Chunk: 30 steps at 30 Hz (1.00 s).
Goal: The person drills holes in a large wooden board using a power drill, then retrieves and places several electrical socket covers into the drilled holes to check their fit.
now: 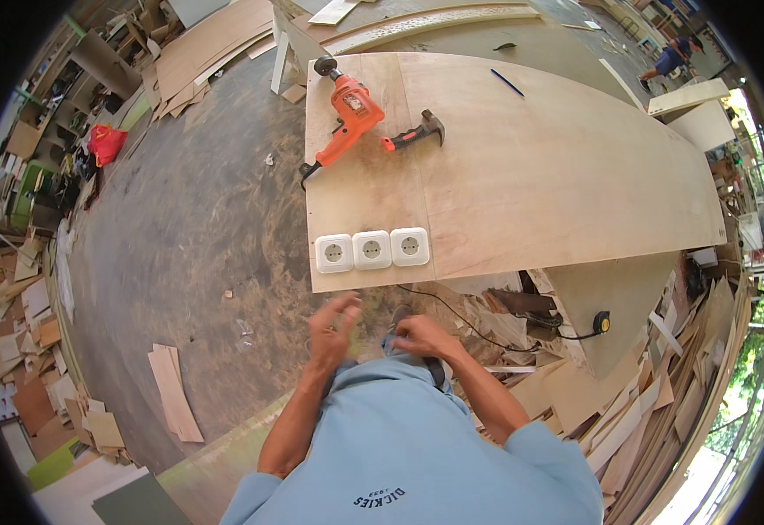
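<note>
Three white wall sockets stand in a row along the near left edge of a plywood tabletop [566, 192]: a left socket [334, 253], a middle socket [371, 250] and a right socket [409, 247]. My left hand [334, 331] hangs in the air just below that edge, a little blurred, fingers apart and holding nothing visible. Close to my waist, my right hand [421, 336] has its fingers curled in; whatever may be inside them is hidden. Farther up the board lie an orange power drill [353, 114] and a hammer [417, 133] with a black and red grip.
A dark blue pencil [507, 83] rests toward the board's far edge. Under the board's near side are a black cable [461, 324], a tape measure [602, 322] and stacked wood offcuts [636, 411]. More scraps line the left. A person [675, 57] bends down at far right.
</note>
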{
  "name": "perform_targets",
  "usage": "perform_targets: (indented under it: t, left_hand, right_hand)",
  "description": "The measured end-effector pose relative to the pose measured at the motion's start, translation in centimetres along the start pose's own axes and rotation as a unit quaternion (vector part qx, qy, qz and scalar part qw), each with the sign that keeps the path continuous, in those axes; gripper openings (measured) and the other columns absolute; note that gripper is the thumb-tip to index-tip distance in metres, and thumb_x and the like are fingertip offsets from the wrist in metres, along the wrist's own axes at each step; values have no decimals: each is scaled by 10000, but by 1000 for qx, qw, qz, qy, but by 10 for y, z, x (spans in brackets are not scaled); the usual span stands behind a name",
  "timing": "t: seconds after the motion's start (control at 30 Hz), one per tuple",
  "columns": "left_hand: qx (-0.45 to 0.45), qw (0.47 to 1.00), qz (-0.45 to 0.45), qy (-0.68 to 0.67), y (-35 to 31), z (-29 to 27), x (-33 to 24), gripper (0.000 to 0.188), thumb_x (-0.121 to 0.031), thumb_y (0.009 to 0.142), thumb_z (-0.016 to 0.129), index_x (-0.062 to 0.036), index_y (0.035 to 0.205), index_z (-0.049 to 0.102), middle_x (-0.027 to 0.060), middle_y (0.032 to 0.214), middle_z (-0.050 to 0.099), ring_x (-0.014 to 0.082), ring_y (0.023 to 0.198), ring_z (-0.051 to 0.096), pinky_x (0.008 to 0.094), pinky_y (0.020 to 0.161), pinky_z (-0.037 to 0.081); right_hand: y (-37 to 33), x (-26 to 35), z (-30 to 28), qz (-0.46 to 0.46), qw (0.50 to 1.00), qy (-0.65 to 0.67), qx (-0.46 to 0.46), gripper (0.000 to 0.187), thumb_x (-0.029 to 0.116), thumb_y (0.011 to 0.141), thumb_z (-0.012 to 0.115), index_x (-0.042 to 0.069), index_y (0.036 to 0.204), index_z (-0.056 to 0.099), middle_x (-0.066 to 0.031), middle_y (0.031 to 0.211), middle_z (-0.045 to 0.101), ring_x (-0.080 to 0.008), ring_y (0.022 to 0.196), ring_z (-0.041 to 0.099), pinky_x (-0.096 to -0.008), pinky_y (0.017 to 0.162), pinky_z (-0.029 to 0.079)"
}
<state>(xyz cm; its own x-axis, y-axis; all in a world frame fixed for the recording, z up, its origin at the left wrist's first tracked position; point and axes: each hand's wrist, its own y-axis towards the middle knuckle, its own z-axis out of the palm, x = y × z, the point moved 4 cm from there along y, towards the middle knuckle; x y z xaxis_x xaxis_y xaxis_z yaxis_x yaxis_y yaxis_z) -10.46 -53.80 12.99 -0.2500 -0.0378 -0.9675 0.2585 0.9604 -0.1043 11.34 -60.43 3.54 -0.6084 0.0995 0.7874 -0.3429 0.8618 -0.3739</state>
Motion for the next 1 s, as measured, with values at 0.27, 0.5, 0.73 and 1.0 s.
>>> perform_targets:
  t: [0.27,0.5,0.73,1.0]
  left_hand:
    - [489,851,175,74,-30,-25,-29,529,-434,1124,409,-47,1384,657,178,1510,577,333,1411,516,469,1225,309]
    - [455,837,20,302,-36,-148,2,536,-449,1122,349,-91,1350,676,141,1335,694,336,1311,586,518,1206,294]
    - [448,855,182,187,-34,-163,-1,490,-422,1081,459,-127,1436,625,137,1510,573,371,1452,445,526,1237,243]
    - [8,967,4,255,75,-337,143,459,-317,1043,623,-3,1377,654,247,1411,627,382,1328,583,456,1113,437]
  right_hand:
    - [112,167,98,-190,981,-13,-29,302,264,833,782,15,993,719,-163,940,691,-350,916,665,-446,820,529]
    - [177,232,173,-187,975,-111,-41,331,269,856,766,15,1060,711,-172,1013,692,-346,963,668,-445,855,532]
    - [220,251,184,-170,970,-162,-63,362,275,879,750,15,1127,703,-181,1086,693,-342,1010,672,-443,890,535]
    - [182,211,78,-101,971,22,-218,449,309,895,765,9,1219,689,-204,1145,690,-331,1049,685,-436,898,541]
